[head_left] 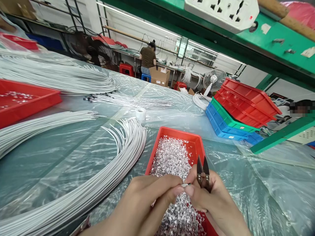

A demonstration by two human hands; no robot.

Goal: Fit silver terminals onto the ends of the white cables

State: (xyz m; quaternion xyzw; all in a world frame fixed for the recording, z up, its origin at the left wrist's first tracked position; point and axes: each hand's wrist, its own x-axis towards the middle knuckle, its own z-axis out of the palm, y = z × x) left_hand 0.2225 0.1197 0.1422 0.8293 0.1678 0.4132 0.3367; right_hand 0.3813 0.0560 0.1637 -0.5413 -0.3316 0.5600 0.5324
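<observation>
Over a red tray [157,144] of small silvery foil bits [169,154], my two hands meet at the fingertips. My left hand [152,196] pinches a short white piece [184,185], which looks like a cable end; the rest of it is hidden by the fingers. My right hand [214,200] has thumb and forefinger closed at the dark tip of that piece. Tucked in the same hand are small thread snips [203,172], their two blades apart and pointing up. A thick bundle of white cables [128,154] curves along the table to the left.
More white cable bundles [73,77] and another red tray [29,101] lie left. A roll of white tape [140,114] stands behind my tray. Stacked crates [243,101] and a green post [283,132] are right. A green shelf with a power strip [221,13] hangs overhead.
</observation>
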